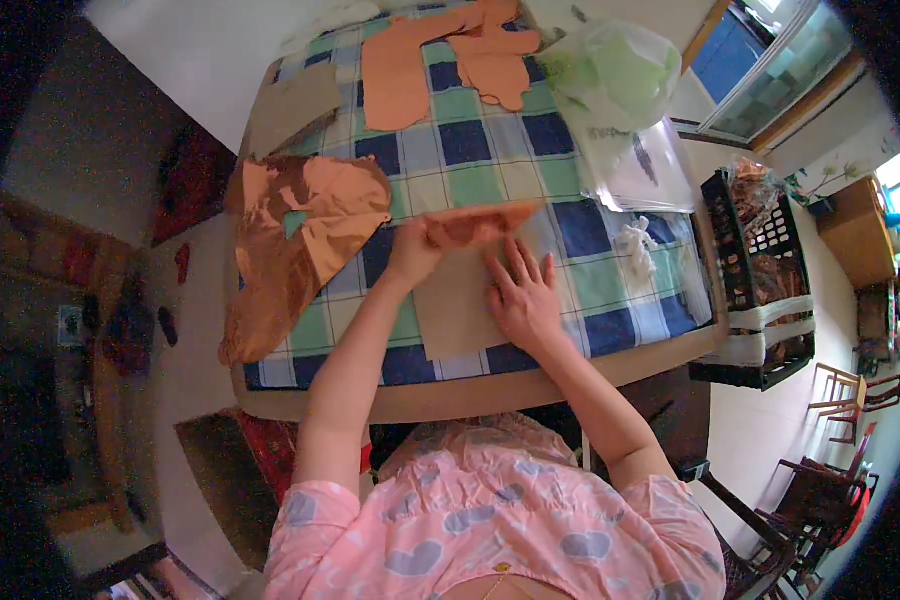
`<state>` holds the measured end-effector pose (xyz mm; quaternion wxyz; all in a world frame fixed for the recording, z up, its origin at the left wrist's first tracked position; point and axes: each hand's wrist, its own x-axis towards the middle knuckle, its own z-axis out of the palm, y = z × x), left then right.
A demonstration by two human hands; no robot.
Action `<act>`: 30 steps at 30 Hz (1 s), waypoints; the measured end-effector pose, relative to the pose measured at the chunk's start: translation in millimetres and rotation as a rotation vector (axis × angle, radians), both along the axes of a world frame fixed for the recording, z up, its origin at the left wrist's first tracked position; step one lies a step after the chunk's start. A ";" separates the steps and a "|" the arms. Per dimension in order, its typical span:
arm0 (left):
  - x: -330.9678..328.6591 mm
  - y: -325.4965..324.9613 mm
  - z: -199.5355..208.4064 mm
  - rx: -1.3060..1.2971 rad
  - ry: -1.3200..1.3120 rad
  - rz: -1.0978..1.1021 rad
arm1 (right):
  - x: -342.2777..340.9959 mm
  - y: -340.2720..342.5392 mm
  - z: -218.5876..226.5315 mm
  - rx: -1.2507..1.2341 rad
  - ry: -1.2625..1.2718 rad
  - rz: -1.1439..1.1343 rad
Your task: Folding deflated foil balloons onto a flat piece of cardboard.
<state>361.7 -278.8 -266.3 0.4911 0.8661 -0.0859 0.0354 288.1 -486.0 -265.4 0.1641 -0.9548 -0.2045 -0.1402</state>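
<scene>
My left hand [415, 255] grips the left end of a folded copper-orange foil piece [480, 224], which resembles a flat, uninflated foil balloon. This piece is held at the far edge of a beige card sheet [455, 315] lying on the checked tablecloth. My right hand [526, 300] rests on the card's right side with its fingers spread, the fingertips close to the foil. Left of my hands lies a large, crumpled, shiny copper foil piece [315, 215], hanging toward the table's left edge. Flat orange foil pieces [395, 85] are spread at the far end.
Another beige card [295, 105] lies at the far left. Clear plastic bags [645, 170] and a bag with something pale green [620, 75] are at the far right. A white stringy bundle [638, 248] lies nearer. A black crate [760, 375] of wrapped copper-coloured items stands beside the table's right edge.
</scene>
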 end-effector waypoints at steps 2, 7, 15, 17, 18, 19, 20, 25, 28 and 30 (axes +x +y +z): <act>-5.8 -6.1 -6.9 -0.051 -0.213 -0.084 | 0.2 -2.3 -4.0 -0.011 0.003 -0.015; -18.1 -4.9 -14.0 0.030 -0.279 -0.157 | 2.7 -15.9 -21.0 -0.029 0.202 0.081; -17.2 -3.3 -20.4 0.265 -0.478 -0.173 | 22.2 -82.5 -4.6 0.457 0.554 -0.055; -21.2 -6.4 -19.9 0.198 -0.464 -0.135 | 38.0 -77.6 47.4 0.329 0.200 -0.094; -21.2 -11.1 -18.6 0.188 -0.467 -0.149 | 46.1 -68.9 56.0 0.324 0.195 -0.111; -21.3 -12.7 -16.6 0.188 -0.485 -0.148 | 54.5 -49.8 62.9 0.247 0.111 0.025; -21.3 -11.4 -15.4 0.195 -0.502 -0.139 | 61.6 -27.8 66.1 0.171 0.029 0.169; -19.3 -5.6 -20.0 0.223 -0.473 -0.085 | 49.1 11.2 9.9 0.000 0.009 0.223; -33.2 2.2 -2.9 0.354 -0.490 0.154 | 44.8 9.4 10.3 -0.054 -0.041 0.220; -38.4 17.8 -9.9 0.453 -0.290 0.326 | 44.3 10.0 10.9 -0.039 -0.014 0.201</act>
